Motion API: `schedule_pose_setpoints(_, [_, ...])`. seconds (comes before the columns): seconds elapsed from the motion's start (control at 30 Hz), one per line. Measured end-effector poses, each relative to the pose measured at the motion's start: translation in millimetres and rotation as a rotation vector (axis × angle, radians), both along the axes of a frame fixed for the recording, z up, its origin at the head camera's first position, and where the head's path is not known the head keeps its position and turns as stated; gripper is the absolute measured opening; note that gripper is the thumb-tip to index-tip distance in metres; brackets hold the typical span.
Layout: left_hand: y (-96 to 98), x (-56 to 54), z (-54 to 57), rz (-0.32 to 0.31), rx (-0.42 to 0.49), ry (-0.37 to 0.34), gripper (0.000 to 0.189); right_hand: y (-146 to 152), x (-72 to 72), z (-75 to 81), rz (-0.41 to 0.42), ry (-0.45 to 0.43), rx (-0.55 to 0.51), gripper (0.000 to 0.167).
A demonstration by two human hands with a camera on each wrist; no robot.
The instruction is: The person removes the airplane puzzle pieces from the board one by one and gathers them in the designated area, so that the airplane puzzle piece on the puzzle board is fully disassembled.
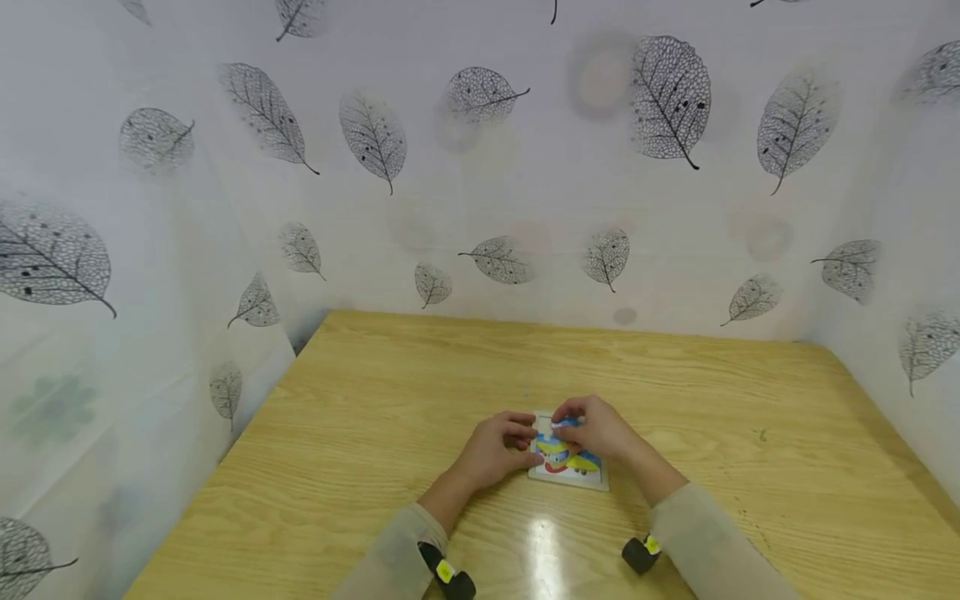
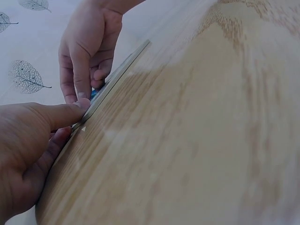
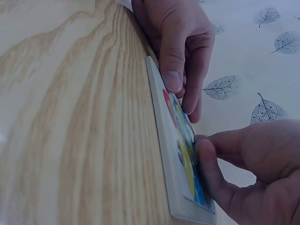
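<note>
A small jigsaw puzzle (image 1: 568,479) in a pale frame lies on the table, its picture showing a yellow, blue and red airplane. At its left side is my left hand (image 1: 495,450), gripping the frame's edge with the thumb over the near part and the fingers farther up. My right hand (image 1: 600,429) pinches a blue and white puzzle piece (image 1: 567,422) over the upper part of the puzzle. Bare pale backing shows at the upper left of the frame. In the right wrist view, thumb and fingertips of my right hand (image 3: 253,164) are right at the puzzle's surface (image 3: 187,159), largely hiding the piece.
The wooden table (image 1: 420,367) stretches out on every side of the puzzle. A leaf-patterned curtain (image 1: 480,183) encloses its back and sides. Black wrist straps with camera units (image 1: 640,554) sit at both sleeves, low over the tabletop.
</note>
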State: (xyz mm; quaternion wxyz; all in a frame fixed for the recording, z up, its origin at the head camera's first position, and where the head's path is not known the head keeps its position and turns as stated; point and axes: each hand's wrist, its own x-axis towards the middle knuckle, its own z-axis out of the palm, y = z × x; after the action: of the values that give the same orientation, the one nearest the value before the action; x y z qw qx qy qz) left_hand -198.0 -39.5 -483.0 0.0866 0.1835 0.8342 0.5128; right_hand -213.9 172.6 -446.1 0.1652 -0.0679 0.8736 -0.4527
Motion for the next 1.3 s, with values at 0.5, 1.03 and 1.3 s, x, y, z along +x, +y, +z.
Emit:
schedule_pose_setpoints(0.5, [-0.3,0.3,-0.4,0.001,-0.002,0.011,0.034,10,4.1,-0.8,-0.056,-0.07,-0.198,0.023])
schedule_pose_setpoints(1.03, [-0.9,1.4,0.9,0.001,0.005,0.006,0.036,45,5.6,-7.3,-0.04,-0.112,-0.369,0.041])
schedule_pose_setpoints(1.3, [-2.2,3.2,0.6,-0.009,0.042,-0.009,0.037,77,15.9,-10.8,-0.087,-0.113,-0.409,0.043])
